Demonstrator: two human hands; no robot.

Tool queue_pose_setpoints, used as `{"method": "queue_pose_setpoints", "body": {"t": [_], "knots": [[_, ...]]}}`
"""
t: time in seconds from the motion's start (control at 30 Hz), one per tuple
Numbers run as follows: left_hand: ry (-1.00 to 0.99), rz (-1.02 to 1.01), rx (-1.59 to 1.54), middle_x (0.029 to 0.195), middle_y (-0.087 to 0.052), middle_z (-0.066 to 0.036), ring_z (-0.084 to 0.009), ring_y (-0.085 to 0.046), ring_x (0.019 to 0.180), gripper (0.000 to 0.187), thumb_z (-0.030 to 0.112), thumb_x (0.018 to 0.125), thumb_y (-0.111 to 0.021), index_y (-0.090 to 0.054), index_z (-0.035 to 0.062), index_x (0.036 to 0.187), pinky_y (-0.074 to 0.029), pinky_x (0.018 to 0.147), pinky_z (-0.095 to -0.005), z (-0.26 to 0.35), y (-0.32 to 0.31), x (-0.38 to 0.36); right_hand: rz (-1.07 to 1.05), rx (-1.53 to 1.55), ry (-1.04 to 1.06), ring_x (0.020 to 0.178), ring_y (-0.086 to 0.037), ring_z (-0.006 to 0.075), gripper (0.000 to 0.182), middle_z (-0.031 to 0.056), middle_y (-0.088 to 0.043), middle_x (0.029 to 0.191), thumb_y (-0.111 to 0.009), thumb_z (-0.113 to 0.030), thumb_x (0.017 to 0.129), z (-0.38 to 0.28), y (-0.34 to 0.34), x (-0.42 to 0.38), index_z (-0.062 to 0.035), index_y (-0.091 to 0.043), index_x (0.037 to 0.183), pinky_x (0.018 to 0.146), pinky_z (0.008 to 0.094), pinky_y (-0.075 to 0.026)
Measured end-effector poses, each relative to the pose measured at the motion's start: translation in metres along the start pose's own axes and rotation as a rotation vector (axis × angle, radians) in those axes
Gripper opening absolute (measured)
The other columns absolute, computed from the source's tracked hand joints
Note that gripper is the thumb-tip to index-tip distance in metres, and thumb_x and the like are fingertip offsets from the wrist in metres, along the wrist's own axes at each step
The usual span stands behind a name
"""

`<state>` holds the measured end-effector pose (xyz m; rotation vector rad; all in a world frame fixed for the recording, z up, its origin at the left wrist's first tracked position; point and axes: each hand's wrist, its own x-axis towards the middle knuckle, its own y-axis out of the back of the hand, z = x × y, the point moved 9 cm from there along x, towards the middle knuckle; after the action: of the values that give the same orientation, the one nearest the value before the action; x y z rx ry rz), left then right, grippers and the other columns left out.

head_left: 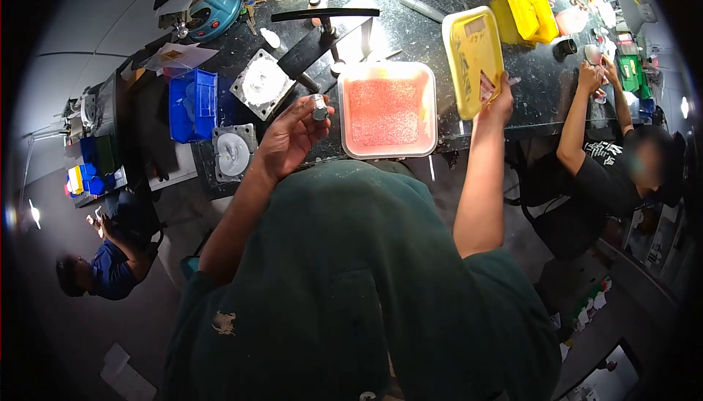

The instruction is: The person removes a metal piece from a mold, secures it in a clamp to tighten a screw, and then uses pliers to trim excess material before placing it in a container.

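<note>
My left hand (296,136) pinches a small silvery-grey metal piece (319,110), nut-like in shape, just left of a square plastic tub. The tub (428,137) stands uncovered at the table's near edge and holds pinkish-red granular material (384,112). On its other side, my right hand (498,104) grips a yellow rectangular lid (472,53) by its lower right edge. The lid is raised and tilted, with dark handwriting and a reddish printed slip on its face. Neither hand touches the tub.
A press-like stand with a black bar (326,14) rises behind my left hand. White-filled square moulds (263,84) and a blue bin (193,106) lie left. A yellow bin (531,13) stands back right. Another person (608,152) works at the right; one more (113,258) sits left.
</note>
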<state>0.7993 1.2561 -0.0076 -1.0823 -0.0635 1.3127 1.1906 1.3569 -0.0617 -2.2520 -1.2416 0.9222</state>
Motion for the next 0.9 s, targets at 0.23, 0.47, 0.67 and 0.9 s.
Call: {"method": "queue_pose_setpoints", "body": {"t": [0.23,0.47,0.67,0.9], "knots": [[0.091,0.007,-0.086,0.103,-0.062,-0.010,-0.0169,-0.063,0.092,0.038,0.027,0.098,-0.055,-0.051,0.0008,0.125,-0.056,0.084,-0.0286,0.003,-0.030,-0.011,0.505,-0.501,0.205,0.087,-0.065,0.0273,0.043,0.0208,-0.059,0.110,-0.063,-0.025,0.092,-0.025,0.066,0.013,0.0041,-0.044,0.117,0.071,0.0372,-0.054],[0.081,0.007,-0.126,0.101,-0.061,-0.011,-0.0171,-0.064,0.089,0.043,0.030,0.096,-0.058,-0.051,-0.0024,0.122,-0.057,0.080,-0.0277,0.011,-0.045,-0.011,0.499,-1.365,0.511,0.082,-0.062,0.0202,0.035,0.0136,-0.062,0.089,-0.054,-0.033,0.097,-0.077,0.017,-0.034,0.0015,-0.049,0.099,0.072,0.0310,-0.049],[-0.016,0.070,-0.042,0.095,-0.064,-0.009,-0.0149,-0.064,0.086,0.037,0.031,0.090,-0.067,-0.058,0.0012,0.110,-0.055,0.077,-0.0269,0.024,-0.040,-0.017,-0.307,-0.854,0.232,0.066,-0.053,0.0040,0.023,0.0034,-0.064,0.077,-0.051,-0.022,0.100,-0.031,-0.077,-0.096,-0.0025,-0.059,0.091,0.059,0.0186,-0.041],[-0.221,0.163,0.103,0.091,-0.065,-0.002,-0.0128,-0.065,0.081,0.029,0.027,0.092,-0.065,-0.060,0.0038,0.108,-0.054,0.075,-0.0245,0.047,-0.035,-0.036,-1.028,-1.257,0.554,0.090,-0.066,0.0205,0.016,0.0067,-0.069,0.094,-0.068,-0.017,0.088,0.026,-0.204,-0.214,-0.0043,-0.059,0.087,0.098,0.0436,-0.044]]}}
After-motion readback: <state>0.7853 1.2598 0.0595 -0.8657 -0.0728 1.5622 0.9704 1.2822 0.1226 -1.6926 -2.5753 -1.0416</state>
